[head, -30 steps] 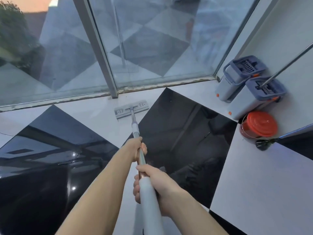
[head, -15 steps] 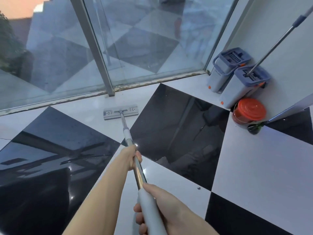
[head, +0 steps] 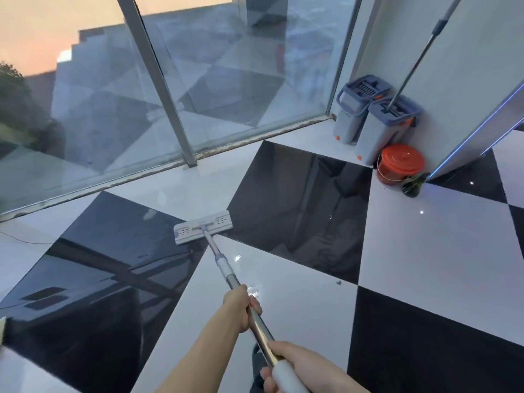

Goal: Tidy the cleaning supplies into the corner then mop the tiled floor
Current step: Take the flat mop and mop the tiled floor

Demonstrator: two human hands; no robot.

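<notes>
Both hands on the mop (head: 224, 268)! The left hand (head: 241, 312) sits farther down the steel pole, fingers curled tight round it; the right hand (head: 297, 370) grips nearer the person, fingers wrapped where the steel meets the white handle. The pole slants away from the person to the mop head (head: 202, 227), which lies flat on the floor (head: 425, 251), straddling the seam between a white tile and a black one, on the person's side of the window frame (head: 158, 80).

Landmark is that mop head. Far off to its right, in the corner where glass meets wall, two grey buckets (head: 368, 117) with blue tops stand side by side, touching. A second mop (head: 416, 61) stands in the nearer bucket, its pole leaning up along the wall. Just in front of those buckets sits a red tub (head: 401, 163) with its lid on, and a small dark item (head: 412, 187), too blurred to name, lies beside it.

Glossy tiles, reflections everywhere.
</notes>
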